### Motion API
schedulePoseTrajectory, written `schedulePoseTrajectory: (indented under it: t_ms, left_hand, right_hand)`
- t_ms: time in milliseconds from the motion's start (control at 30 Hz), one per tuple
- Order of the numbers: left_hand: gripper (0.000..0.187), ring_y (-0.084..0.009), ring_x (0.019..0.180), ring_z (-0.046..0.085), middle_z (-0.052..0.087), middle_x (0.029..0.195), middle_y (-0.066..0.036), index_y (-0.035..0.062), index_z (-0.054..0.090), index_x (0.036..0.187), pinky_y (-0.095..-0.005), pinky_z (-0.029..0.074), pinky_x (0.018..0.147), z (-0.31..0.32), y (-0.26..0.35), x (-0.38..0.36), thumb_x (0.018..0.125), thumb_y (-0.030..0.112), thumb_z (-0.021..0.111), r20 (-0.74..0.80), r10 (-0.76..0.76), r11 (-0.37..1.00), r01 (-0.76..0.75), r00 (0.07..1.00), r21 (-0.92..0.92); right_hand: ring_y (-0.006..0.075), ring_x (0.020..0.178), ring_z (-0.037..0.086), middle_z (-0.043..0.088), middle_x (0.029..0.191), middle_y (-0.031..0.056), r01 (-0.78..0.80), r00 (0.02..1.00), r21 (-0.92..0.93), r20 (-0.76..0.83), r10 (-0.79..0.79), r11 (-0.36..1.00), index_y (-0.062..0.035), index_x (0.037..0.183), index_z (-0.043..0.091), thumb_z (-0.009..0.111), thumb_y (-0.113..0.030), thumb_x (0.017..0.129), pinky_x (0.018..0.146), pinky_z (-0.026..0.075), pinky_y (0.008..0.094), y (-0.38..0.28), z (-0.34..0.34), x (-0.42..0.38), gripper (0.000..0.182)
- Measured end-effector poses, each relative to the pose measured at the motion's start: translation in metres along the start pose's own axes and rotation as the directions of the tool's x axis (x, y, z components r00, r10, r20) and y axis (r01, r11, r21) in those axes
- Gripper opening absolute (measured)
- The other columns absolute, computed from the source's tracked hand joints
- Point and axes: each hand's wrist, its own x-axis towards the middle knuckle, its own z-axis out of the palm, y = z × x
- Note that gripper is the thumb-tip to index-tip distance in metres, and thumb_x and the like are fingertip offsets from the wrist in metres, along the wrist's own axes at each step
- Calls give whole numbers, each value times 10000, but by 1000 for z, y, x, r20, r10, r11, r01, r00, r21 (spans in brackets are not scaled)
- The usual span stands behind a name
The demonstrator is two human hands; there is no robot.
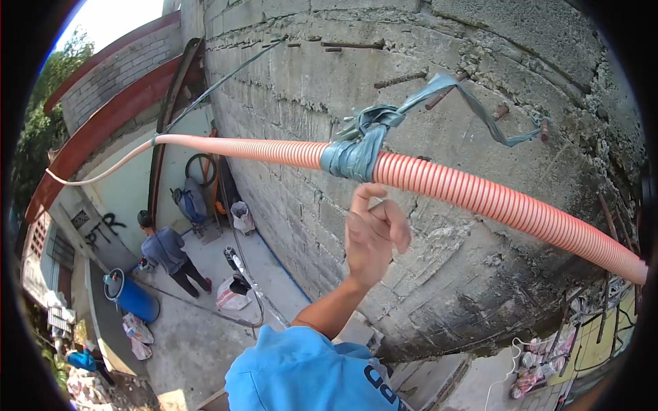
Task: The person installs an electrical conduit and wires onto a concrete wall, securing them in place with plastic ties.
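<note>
My left hand is raised just below an orange corrugated hose, fingers loosely bent and apart, a fingertip right at the hose's lower edge. Nothing shows in its grasp. Beside that fingertip, a blue-green plastic strip is wrapped and knotted around the hose. The strip's loose length runs up to the rusty steel bars sticking out of the wall. My right hand is out of the picture.
A rough concrete block wall rises behind the hose. Far below, a person stands near a blue drum. A wheelbarrow leans at the back wall; a white sack lies on the floor. A red steel beam spans the left.
</note>
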Motion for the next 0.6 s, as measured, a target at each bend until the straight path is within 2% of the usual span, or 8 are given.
schedulePoseTrajectory:
  t_ms: [33, 100, 133, 167, 233, 300, 500, 600]
  left_hand:
    - [683, -132, 547, 486, 470, 684, -46, 53, 333, 1246, -258, 425, 489, -3, 22, 17, 911, 648, 347, -127, 38, 999, -43, 991, -33]
    - [666, -144, 548, 497, 495, 697, -56, 46, 344, 1273, -266, 429, 490, -10, 48, 40, 929, 617, 345, -164, 182, 978, -196, 969, -67]
    - [650, -139, 558, 479, 488, 708, -48, 45, 367, 1276, -272, 414, 497, -11, 58, 52, 941, 601, 335, -82, 204, 979, -202, 976, 33]
    - [635, -135, 567, 461, 481, 719, -40, 45, 391, 1280, -278, 400, 505, -9, 63, 62, 953, 585, 324, 5, 205, 972, -204, 979, 117]
    - [601, -142, 585, 480, 509, 734, -48, 43, 428, 1278, -284, 405, 508, -2, 64, 86, 969, 548, 328, 125, 178, 976, -191, 976, 101]
    - [563, -147, 598, 505, 542, 738, -58, 38, 468, 1245, -283, 417, 519, 6, 68, 111, 977, 516, 343, 176, 195, 981, -196, 965, -9]
    - [507, -108, 584, 455, 528, 687, -17, 39, 537, 1148, -254, 377, 568, 23, 72, 129, 971, 495, 402, 241, 320, 947, -299, 916, -118]
    - [434, -85, 541, 470, 541, 647, -3, 52, 518, 1082, -216, 381, 523, 14, 64, 114, 967, 461, 429, 207, 346, 933, -312, 915, -177]
  right_hand:
    - [162, 692, 600, 646, 774, 100, 101, 992, 41, -75, -98, 994, 50, 896, 662, 556, 14, 789, 636, 488, 292, 0, 6, 5, 156]
    - [169, 700, 607, 643, 773, 98, -202, 972, 300, -55, 229, 932, 52, 902, 662, 558, -4, 808, 642, 492, 296, -11, 11, 10, 151]
    - [172, 704, 611, 642, 772, 97, -349, 921, 406, -21, 390, 845, 53, 904, 662, 559, -13, 818, 644, 494, 298, -15, 10, 10, 150]
    - [181, 675, 589, 639, 759, 98, -368, 907, 369, -60, 417, 854, 58, 900, 657, 592, -41, 822, 624, 485, 322, -15, 10, 12, 142]
    - [189, 627, 547, 624, 717, 108, 10, 997, 29, -74, -8, 1000, 58, 885, 656, 630, -87, 824, 595, 455, 338, 19, 2, 18, 160]
    - [212, 570, 484, 580, 637, 113, 31, 993, -171, -106, -50, 985, 48, 849, 658, 679, -156, 819, 568, 406, 355, 9, 1, 19, 207]
    - [121, 569, 471, 591, 616, 64, 16, 983, 105, -184, 4, 994, 54, 843, 664, 703, -123, 813, 526, 388, 300, -2, 0, 17, 184]
    - [170, 612, 535, 623, 688, 87, -7, 996, 34, -89, 10, 999, 34, 867, 669, 714, -88, 763, 586, 439, 319, 11, -2, 6, 167]
